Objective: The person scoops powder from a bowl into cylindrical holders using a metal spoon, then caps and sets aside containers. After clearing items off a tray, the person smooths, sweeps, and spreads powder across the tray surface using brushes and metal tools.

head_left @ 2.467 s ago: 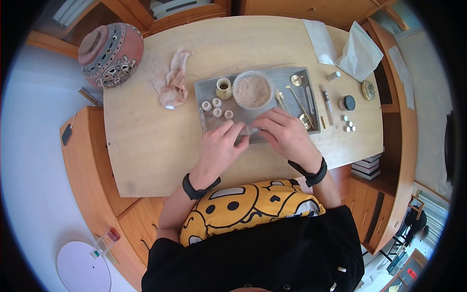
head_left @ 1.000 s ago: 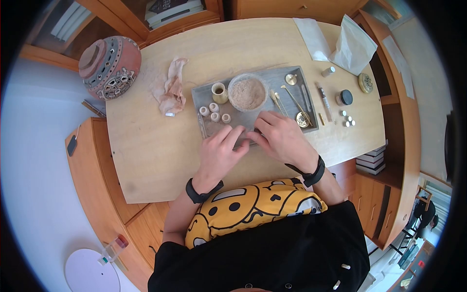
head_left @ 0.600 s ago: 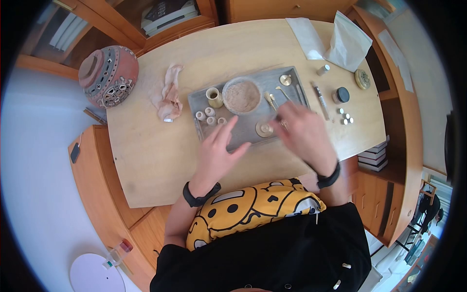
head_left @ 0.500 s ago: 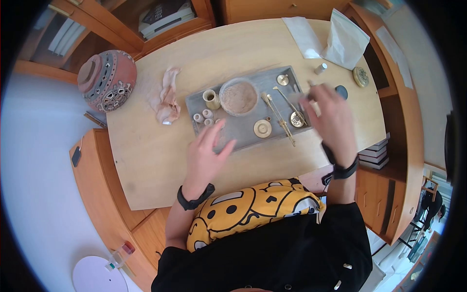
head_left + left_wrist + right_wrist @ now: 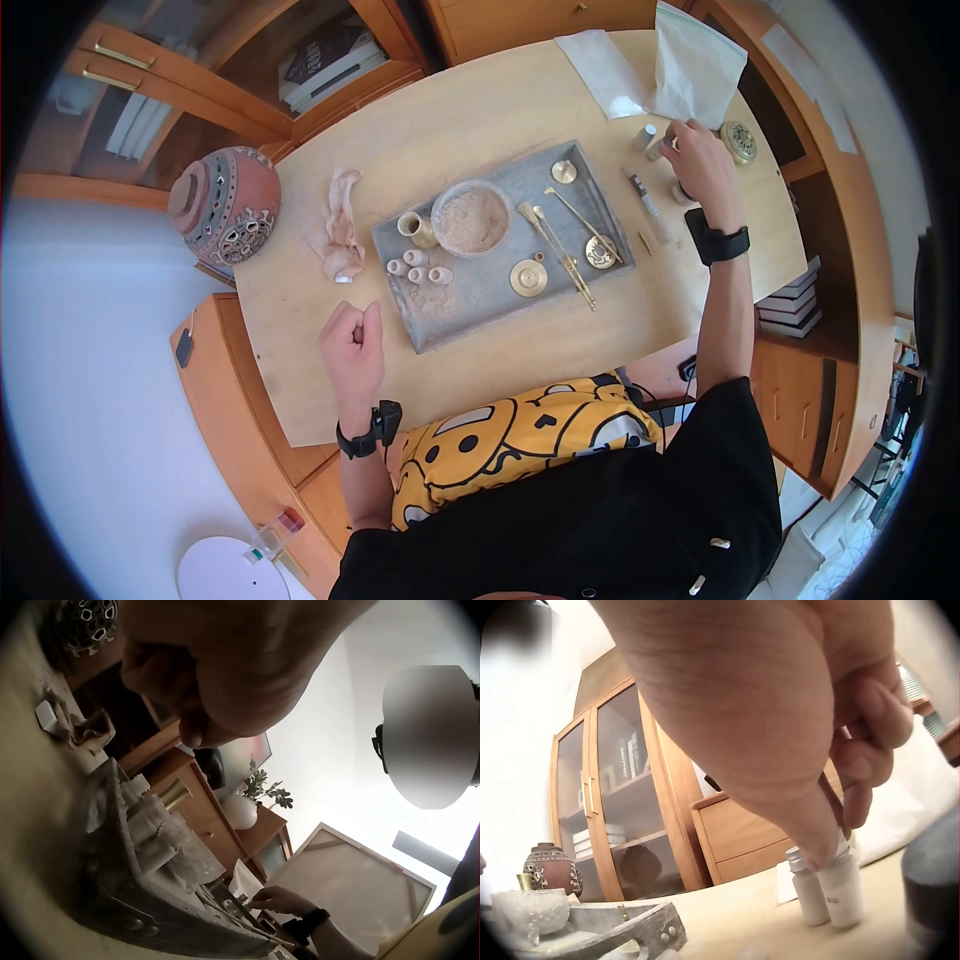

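Observation:
In the head view my right hand (image 5: 705, 165) reaches to the far right of the table. Its thumb and fingertips pinch the top of a small white bottle (image 5: 841, 889), upright beside a silver-capped bottle (image 5: 808, 889). My left hand (image 5: 352, 350) is curled into a fist left of the grey tray (image 5: 455, 335), and nothing shows in its grip. On the tray are a bowl of pale powder (image 5: 473, 220), a brass vase (image 5: 416, 230), several small pale bottles (image 5: 416, 272), a round brass disc (image 5: 528, 278) and slim brass tools (image 5: 563, 258).
A crumpled stained cloth (image 5: 343, 235) lies left of the tray, before a carved red pot (image 5: 228, 205). Right of the tray are a marker-like tube (image 5: 645, 195) and a round ornate tin (image 5: 738, 143). A white plastic bag (image 5: 700, 70) stands at the back right.
The hands were together over the tray's front; they have parted. My right hand has swung to the far right with the white bottle. My left has drawn back left and curled up.

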Tool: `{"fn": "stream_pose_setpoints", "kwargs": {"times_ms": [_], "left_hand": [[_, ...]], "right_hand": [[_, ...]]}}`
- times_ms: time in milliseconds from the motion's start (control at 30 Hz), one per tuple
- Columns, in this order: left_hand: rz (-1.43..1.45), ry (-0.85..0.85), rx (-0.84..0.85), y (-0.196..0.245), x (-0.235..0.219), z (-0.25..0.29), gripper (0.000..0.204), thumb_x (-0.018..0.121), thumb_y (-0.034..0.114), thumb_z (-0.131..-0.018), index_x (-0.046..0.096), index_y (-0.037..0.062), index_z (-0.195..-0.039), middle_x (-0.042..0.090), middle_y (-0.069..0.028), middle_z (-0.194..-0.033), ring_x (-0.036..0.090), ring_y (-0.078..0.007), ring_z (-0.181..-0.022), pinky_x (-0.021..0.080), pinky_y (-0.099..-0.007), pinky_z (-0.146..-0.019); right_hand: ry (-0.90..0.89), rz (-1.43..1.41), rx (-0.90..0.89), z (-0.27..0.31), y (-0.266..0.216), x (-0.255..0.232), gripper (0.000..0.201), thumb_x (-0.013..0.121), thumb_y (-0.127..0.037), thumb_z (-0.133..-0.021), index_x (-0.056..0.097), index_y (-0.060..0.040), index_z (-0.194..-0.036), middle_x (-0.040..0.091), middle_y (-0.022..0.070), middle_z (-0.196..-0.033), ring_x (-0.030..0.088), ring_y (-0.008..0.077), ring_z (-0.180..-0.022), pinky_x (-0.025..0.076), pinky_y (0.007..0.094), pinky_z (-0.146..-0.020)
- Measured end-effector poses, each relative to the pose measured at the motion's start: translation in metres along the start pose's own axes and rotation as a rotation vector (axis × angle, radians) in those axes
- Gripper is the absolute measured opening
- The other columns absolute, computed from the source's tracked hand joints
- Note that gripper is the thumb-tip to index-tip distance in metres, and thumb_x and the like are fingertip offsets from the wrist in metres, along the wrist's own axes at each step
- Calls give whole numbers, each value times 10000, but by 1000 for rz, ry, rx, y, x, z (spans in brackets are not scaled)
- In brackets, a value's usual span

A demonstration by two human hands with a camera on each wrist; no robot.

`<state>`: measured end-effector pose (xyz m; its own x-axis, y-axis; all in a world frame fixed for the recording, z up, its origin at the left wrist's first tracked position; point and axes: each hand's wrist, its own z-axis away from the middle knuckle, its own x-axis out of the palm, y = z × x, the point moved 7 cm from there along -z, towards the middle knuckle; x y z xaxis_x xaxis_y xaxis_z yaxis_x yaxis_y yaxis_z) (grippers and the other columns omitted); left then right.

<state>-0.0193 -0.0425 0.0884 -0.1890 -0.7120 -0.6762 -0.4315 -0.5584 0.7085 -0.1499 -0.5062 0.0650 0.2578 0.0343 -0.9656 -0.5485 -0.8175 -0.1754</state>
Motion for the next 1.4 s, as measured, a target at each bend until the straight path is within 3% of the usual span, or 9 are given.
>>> {"fn": "stream_pose_setpoints", "kwargs": {"times_ms": [133, 167, 233, 300, 400, 500, 767, 1033, 1400], "left_hand": [[-61, -55, -21, -11, -1, 4, 221, 669, 43, -894, 528, -14, -734, 381, -20, -638, 309, -108, -542, 269, -285, -498], [-46, -85, -50, -7, 0, 4, 74, 671, 21, -877, 599, 7, -870, 417, -15, -692, 327, -97, -544, 293, -268, -504], [-38, -117, -83, -2, 3, 5, 147, 674, 0, -860, 670, 27, -1005, 453, -11, -745, 344, -86, -545, 316, -250, -510], [-48, -177, -107, -2, 6, 7, 462, 685, -24, -826, 628, 92, -1269, 508, -16, -891, 387, -70, -565, 371, -224, -536], [-50, -178, -83, 2, 4, 6, 475, 699, -9, -814, 620, 97, -1270, 537, -37, -981, 418, -74, -588, 400, -230, -554], [-82, -151, -79, -4, 3, 2, 464, 707, -4, -803, 627, 93, -1250, 558, -44, -999, 430, -84, -600, 408, -236, -563], [-149, -180, -38, -18, 17, -16, 385, 716, 21, -802, 655, 85, -1176, 570, -35, -948, 429, -89, -579, 390, -243, -544], [-235, -181, 39, -9, 30, -40, 296, 760, 87, -805, 687, 63, -1090, 548, -32, -849, 423, -116, -600, 388, -268, -558], [-262, -128, 72, -1, 32, -43, 209, 756, 92, -807, 697, 42, -1001, 531, -50, -789, 526, -155, -698, 423, -285, -596]], "right_hand": [[-40, -4, 21, -5, 3, 13, 242, 696, -214, -859, 636, -54, -1031, 666, 127, -1010, 641, 352, -935, 504, 450, -772], [-43, -9, 23, -4, 3, 14, 242, 696, -214, -859, 636, -54, -1031, 666, 127, -1010, 641, 352, -935, 504, 450, -772], [-10, -19, 7, -1, 1, 8, 248, 680, -186, -856, 622, -20, -1031, 662, 183, -984, 646, 377, -909, 514, 466, -764], [-1, -30, 22, 5, 9, 1, 291, 685, -189, -853, 611, -22, -1080, 661, 187, -996, 641, 380, -926, 509, 467, -773], [25, -161, 58, 21, 31, -12, 388, 691, -179, -844, 584, -44, -1192, 655, 195, -1022, 624, 385, -956, 493, 464, -786], [30, -102, 79, 47, 47, -28, 353, 689, -170, -851, 611, -50, -1173, 654, 190, -852, 642, 357, -828, 483, 447, -711], [-122, -49, 233, 110, 85, -26, 353, 681, -210, -882, 589, -48, -1182, 650, 152, -813, 641, 337, -811, 482, 438, -715], [-40, -114, 297, 134, 87, -34, 246, 679, -150, -865, 655, -43, -1085, 668, 161, -933, 651, 338, -860, 504, 421, -752], [-70, -113, 278, 134, 85, -6, 291, 657, -77, -842, 648, -97, -1132, 657, 153, -998, 653, 344, -920, 515, 424, -774]]}}
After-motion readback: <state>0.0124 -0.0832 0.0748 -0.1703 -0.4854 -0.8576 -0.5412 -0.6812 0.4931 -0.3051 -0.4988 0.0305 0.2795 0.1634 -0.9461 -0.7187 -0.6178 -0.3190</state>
